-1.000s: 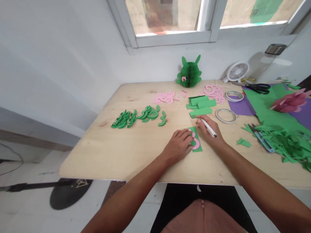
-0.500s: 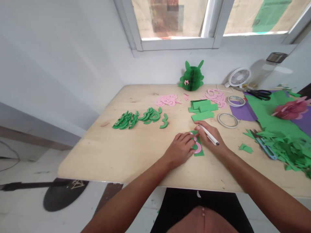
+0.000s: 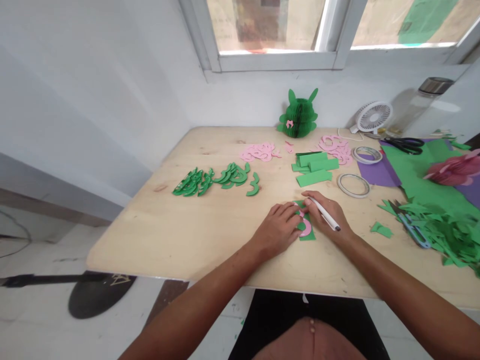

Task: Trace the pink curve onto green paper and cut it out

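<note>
A small green paper strip [image 3: 308, 235] lies on the wooden table [image 3: 210, 230] with a pink curved paper template [image 3: 306, 229] on top of it. My left hand [image 3: 279, 227] presses flat on the template's left side, fingers stretched out. My right hand [image 3: 325, 215] grips a white pen [image 3: 324, 213] with its tip at the upper edge of the strip. Both hands touch the strip.
Green curved cut-outs [image 3: 213, 180] lie to the left, pink cut-outs [image 3: 258, 151] and folded green strips [image 3: 314, 167] behind. Two tape rolls [image 3: 353, 185], scissors [image 3: 407, 145], a small fan [image 3: 372, 117], a green paper figure [image 3: 299, 115], and green scraps with a blue cutter [image 3: 414, 227] fill the right.
The view shifted slightly. My right hand with the pen moved a little along the template; my left hand stayed pressed on it.
</note>
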The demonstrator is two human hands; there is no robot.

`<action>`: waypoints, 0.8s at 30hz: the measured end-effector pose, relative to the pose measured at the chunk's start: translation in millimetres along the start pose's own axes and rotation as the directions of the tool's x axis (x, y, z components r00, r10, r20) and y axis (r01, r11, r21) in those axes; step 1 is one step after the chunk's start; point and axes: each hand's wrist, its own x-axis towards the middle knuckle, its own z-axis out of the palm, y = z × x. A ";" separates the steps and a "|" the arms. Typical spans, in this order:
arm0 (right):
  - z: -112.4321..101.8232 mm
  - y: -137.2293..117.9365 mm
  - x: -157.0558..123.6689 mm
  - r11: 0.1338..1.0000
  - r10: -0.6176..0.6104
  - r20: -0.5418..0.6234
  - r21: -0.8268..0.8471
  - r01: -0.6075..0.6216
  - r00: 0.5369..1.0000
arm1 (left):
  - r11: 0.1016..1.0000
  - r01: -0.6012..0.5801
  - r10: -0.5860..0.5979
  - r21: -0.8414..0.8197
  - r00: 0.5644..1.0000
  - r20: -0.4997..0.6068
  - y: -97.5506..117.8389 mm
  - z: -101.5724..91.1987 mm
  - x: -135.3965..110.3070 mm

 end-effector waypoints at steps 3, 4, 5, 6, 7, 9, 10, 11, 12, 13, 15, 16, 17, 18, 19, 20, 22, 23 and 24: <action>1.7 1.6 -0.8 1.000 0.001 -0.009 0.001 -0.001 1.000 | 1.000 0.001 -0.001 0.008 1.000 -0.010 0.4 -0.4 -0.3; 2.1 2.0 -0.9 1.000 -0.005 -0.010 0.000 0.005 1.000 | 1.000 0.001 -0.001 0.010 1.000 -0.014 0.6 -0.7 -0.4; 2.6 2.4 -1.1 1.000 -0.011 -0.011 0.001 0.011 1.000 | 1.000 0.000 0.000 0.013 1.000 -0.019 0.8 -0.9 -0.4; 3.1 2.9 -1.4 1.000 -0.017 -0.011 0.004 0.017 1.000 | 1.000 -0.001 0.002 0.015 1.000 -0.026 1.1 -1.1 -0.5; 3.5 3.4 -1.6 1.000 -0.021 -0.013 0.006 0.021 1.000 | 1.000 -0.004 0.004 0.018 0.999 -0.033 1.3 -1.3 -0.6; 4.2 4.1 -2.2 0.999 -0.031 -0.020 0.006 0.031 0.999 | 1.000 -0.009 0.010 0.025 0.999 -0.046 1.9 -1.5 -0.7; 4.4 4.2 -2.5 0.999 -0.035 -0.022 0.003 0.035 0.999 | 1.000 -0.009 0.011 0.030 0.999 -0.050 2.2 -1.5 -0.7; 4.5 4.2 -2.7 0.999 -0.037 -0.024 -0.003 0.037 0.999 | 0.999 -0.008 0.010 0.034 0.999 -0.053 2.6 -1.5 -0.8; 4.5 4.0 -2.9 0.999 -0.038 -0.025 -0.009 0.037 0.999 | 0.999 -0.004 0.007 0.038 0.998 -0.054 2.9 -1.6 -0.8; 4.5 3.7 -3.1 0.999 -0.038 -0.026 -0.016 0.037 0.999 | 0.999 0.000 0.002 0.041 0.998 -0.055 3.3 -1.6 -0.9; 4.5 3.2 -3.1 0.999 -0.037 -0.029 -0.026 0.037 0.999 | 0.999 0.010 -0.008 0.048 0.999 -0.050 4.0 -1.8 -1.1; 4.6 3.1 -3.0 0.999 -0.039 -0.030 -0.031 0.038 0.999 | 0.999 0.015 -0.013 0.052 0.999 -0.046 4.2 -1.8 -1.1; 4.7 3.1 -2.9 0.999 -0.039 -0.030 -0.034 0.038 0.999 | 0.998 0.019 -0.017 0.056 0.999 -0.042 4.3 -1.8 -1.2; 5.0 3.3 -2.7 0.999 -0.040 -0.032 -0.037 0.038 0.999 | 0.998 0.023 -0.021 0.060 0.999 -0.039 4.3 -1.8 -1.2; 5.3 3.6 -2.5 0.998 -0.041 -0.032 -0.038 0.040 0.999 | 0.998 0.026 -0.023 0.063 0.999 -0.038 4.2 -1.7 -1.2; 5.6 4.0 -2.4 0.998 -0.042 -0.034 -0.038 0.041 0.999 | 0.998 0.026 -0.023 0.064 0.999 -0.038 4.0 -1.5 -1.2; 6.2 4.6 -2.2 0.999 -0.043 -0.034 -0.034 0.042 0.999 | 0.998 0.022 -0.020 0.063 0.999 -0.038 3.7 -1.4 -1.0; 6.3 4.7 -2.3 0.999 -0.041 -0.031 -0.030 0.040 0.999 | 0.998 0.019 -0.017 0.062 0.999 -0.037 3.7 -1.4 -1.0; 6.3 4.7 -2.4 0.999 -0.040 -0.027 -0.028 0.039 0.999 | 0.998 0.018 -0.015 0.062 0.999 -0.037 3.9 -1.6 -0.9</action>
